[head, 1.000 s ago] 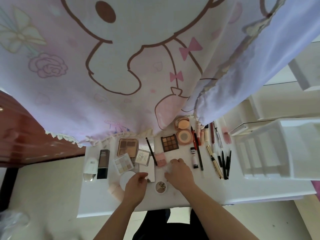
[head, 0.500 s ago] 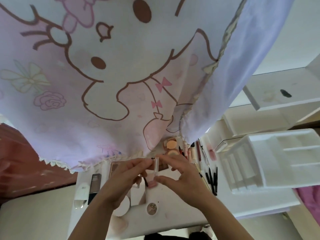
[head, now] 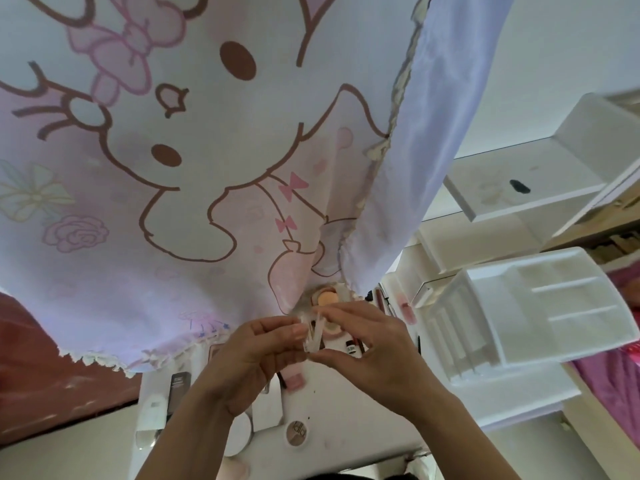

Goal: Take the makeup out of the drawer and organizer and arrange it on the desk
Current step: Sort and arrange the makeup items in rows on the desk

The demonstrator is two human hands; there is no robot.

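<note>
**A:** Both hands are up off the desk (head: pixel 349 436)! Left hand (head: pixel 249 362) and right hand (head: pixel 375 355) meet well left of the organizer (head: pixel 460 296), each pinching the same small clear piece (head: pixel 313 336) between thumb and fingertips. Neither has hold of anything else.

**B:** Can you name it?

**A:** Too blurred. It's thin, see-through plastic, held above the desk. A second ago those hands were flat down among the makeup left of the organizer's base. Half a second back they'd lifted with the piece, and now it's raised higher.

**B:** Meaning what for the job?

**A:** My guess is it's being checked or opened before it gets a spot. Plenty is already laid out left of the organizer: dark tube (head: pixel 180 389), pink case (head: pixel 295 380), round compact (head: pixel 296 434), orange powder pan (head: pixel 327 299).

**B:** Edges to mind?

**A:** The curtain (head: pixel 207 168) hangs its frilled hem low over the back row, just beyond the fingers. The round compact sits near the desk's front edge.

**B:** Any room?

**A:** There's bare desktop between that compact and the organizer's base. It looks the safest landing, coming straight down, clear of the hem.
</note>
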